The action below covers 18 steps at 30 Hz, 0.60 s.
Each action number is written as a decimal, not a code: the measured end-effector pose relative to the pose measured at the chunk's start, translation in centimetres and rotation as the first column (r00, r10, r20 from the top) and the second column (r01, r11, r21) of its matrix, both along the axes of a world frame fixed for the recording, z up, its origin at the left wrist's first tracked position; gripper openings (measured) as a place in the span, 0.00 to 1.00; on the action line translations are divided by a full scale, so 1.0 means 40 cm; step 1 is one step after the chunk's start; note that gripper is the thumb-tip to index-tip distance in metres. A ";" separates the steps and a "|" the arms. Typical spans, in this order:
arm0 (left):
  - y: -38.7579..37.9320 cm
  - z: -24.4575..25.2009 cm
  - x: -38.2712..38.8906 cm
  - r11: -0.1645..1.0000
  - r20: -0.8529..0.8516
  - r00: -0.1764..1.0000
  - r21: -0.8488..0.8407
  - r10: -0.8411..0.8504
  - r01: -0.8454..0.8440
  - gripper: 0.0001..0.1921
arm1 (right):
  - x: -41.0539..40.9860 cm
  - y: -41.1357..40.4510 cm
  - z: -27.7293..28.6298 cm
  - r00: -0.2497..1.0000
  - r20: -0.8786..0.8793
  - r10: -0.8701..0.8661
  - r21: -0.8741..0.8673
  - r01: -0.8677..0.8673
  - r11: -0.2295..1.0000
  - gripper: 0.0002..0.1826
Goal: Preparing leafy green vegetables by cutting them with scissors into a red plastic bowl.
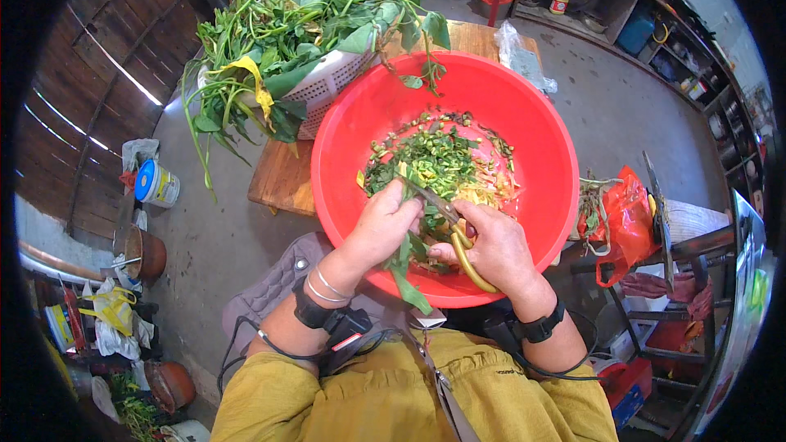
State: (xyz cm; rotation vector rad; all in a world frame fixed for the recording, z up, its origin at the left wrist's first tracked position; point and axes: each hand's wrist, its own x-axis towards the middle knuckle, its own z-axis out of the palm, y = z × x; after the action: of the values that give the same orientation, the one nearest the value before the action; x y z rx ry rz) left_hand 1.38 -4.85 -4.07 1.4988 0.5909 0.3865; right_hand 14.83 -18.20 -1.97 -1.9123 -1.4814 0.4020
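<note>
Over the near part of a large red plastic basin (534, 104), my left hand (387, 221) grips a bunch of green leaves (402, 279), whose long ends trail down past the near rim. My right hand (491, 242) is closed around yellow-handled scissors (468, 256). Their blades reach left to the bunch beside my left fingers; whether the blades are apart is hard to see. Chopped green stems and leaves (439, 156) cover much of the basin floor, with paler yellowish shreds (485, 191) on the right side.
A white perforated basket (334, 83) heaped with leafy vines (319, 18) stands at the basin's back left, on the wooden table (282, 178). Some vines hang over the basin rim. A clear plastic bag (522, 58) lies behind; a red plastic bag (629, 221) is at right.
</note>
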 end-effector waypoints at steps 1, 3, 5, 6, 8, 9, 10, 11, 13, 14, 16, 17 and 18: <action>-0.004 0.007 0.003 1.000 0.000 1.000 0.000 -0.002 0.002 0.06 | 0.000 -0.001 0.001 1.000 0.002 -0.012 -0.006 0.012 1.000 0.29; -0.013 0.021 0.010 0.996 0.067 0.994 0.024 0.089 -0.091 0.09 | -0.004 -0.002 0.007 0.999 -0.013 -0.037 0.016 0.037 0.999 0.29; -0.005 0.002 0.007 0.999 0.117 0.992 -0.041 0.041 -0.036 0.11 | -0.006 -0.001 0.009 0.998 -0.028 -0.059 0.038 0.060 0.997 0.28; -0.003 0.003 0.008 0.994 0.168 0.986 -0.105 -0.006 0.024 0.12 | -0.004 0.000 0.005 0.996 -0.037 -0.082 0.071 0.085 0.994 0.28; -0.005 0.015 0.005 0.986 0.171 0.985 -0.161 -0.017 0.045 0.12 | 0.000 0.002 0.000 0.993 -0.047 -0.107 0.104 0.111 0.988 0.28; -0.006 0.023 0.004 0.974 0.174 0.984 -0.217 -0.026 0.064 0.11 | 0.001 0.002 -0.001 0.991 -0.058 -0.121 0.101 0.126 0.987 0.28; -0.003 0.020 0.002 0.974 0.175 0.984 -0.217 -0.028 0.066 0.11 | 0.001 0.001 -0.001 0.988 -0.069 -0.135 0.098 0.141 0.985 0.28; 0.002 0.014 0.000 0.971 0.177 0.984 -0.227 -0.032 0.073 0.10 | 0.001 0.000 0.001 0.988 -0.068 -0.137 0.098 0.143 0.985 0.28; 0.002 0.012 0.000 0.968 0.179 0.983 -0.237 -0.036 0.078 0.09 | 0.000 -0.001 0.003 0.983 -0.092 -0.162 0.098 0.171 0.980 0.28; -0.003 0.013 0.003 0.986 0.176 0.984 -0.161 -0.019 0.048 0.09 | 0.000 -0.001 0.004 0.982 -0.091 -0.163 0.098 0.171 0.980 0.28; -0.005 0.010 0.002 0.996 0.173 0.985 -0.083 -0.001 0.016 0.08 | -0.001 0.000 0.004 0.981 -0.075 -0.178 0.094 0.185 0.978 0.28; -0.004 0.004 0.001 0.998 0.161 0.987 -0.068 0.022 -0.011 0.08 | -0.002 -0.001 0.007 0.981 -0.076 -0.178 0.095 0.184 0.978 0.28; -0.003 0.003 0.001 0.998 0.151 0.988 -0.054 0.046 -0.038 0.08 | -0.003 -0.002 0.013 0.983 -0.079 -0.166 0.049 0.170 0.984 0.27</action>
State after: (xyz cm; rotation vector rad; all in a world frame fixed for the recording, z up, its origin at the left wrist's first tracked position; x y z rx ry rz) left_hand 1.42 -4.97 -3.96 1.3965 0.5081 0.5099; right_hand 14.73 -18.28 -1.46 -1.9395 -1.2597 0.3471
